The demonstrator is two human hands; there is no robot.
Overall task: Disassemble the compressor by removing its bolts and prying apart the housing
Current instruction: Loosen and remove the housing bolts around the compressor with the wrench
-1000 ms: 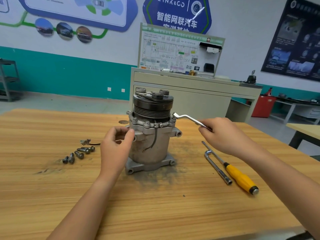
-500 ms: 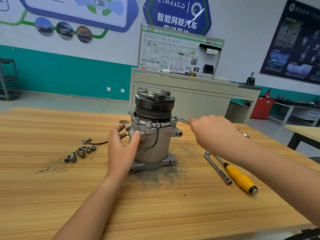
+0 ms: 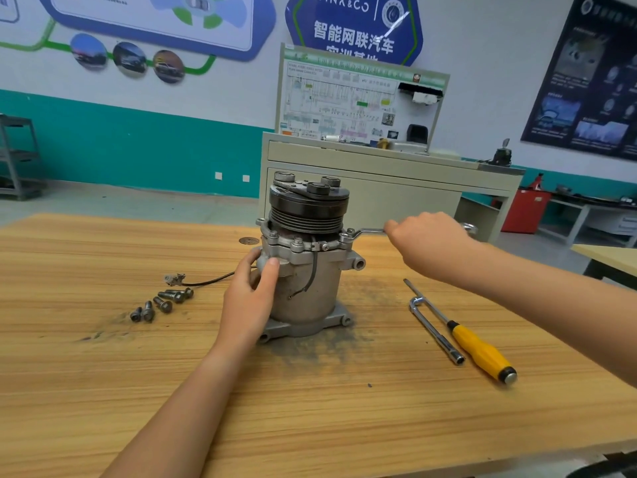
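Head view: a grey metal compressor [image 3: 310,281] stands upright at the centre of the frame on a wooden table [image 3: 103,374], its dark grooved pulley [image 3: 306,205] on top and its base plate flat on the wood, with a smear of dark grime around it. The left hand [image 3: 250,294] reaches in from the lower left and grips the left side of the housing, its thumb across the front and its fingers curled behind a lug just under the upper flange. The right hand [image 3: 427,243] comes in from the right edge, above the table, and is clenched around the handle of a flat wrench [image 3: 370,231]. The wrench lies roughly level, and its far end sits on a flange bolt [image 3: 351,232] at the right of the upper flange. A thin black cable [image 3: 210,280] runs from behind the left hand to a small connector lying on the table left of centre. Just below it, five loose bolts [image 3: 162,301] lie close together, well apart from the compressor. To the lower right of the compressor, a screwdriver [image 3: 479,346] with a yellow handle and an L-shaped socket wrench [image 3: 436,331] lie side by side, touching near their upper ends. Behind the table, in the upper middle, stands a beige cabinet [image 3: 396,201] with a wiring-diagram board on top. A teal and white wall with posters fills the background, and a red bin [image 3: 524,210] sits at the right.
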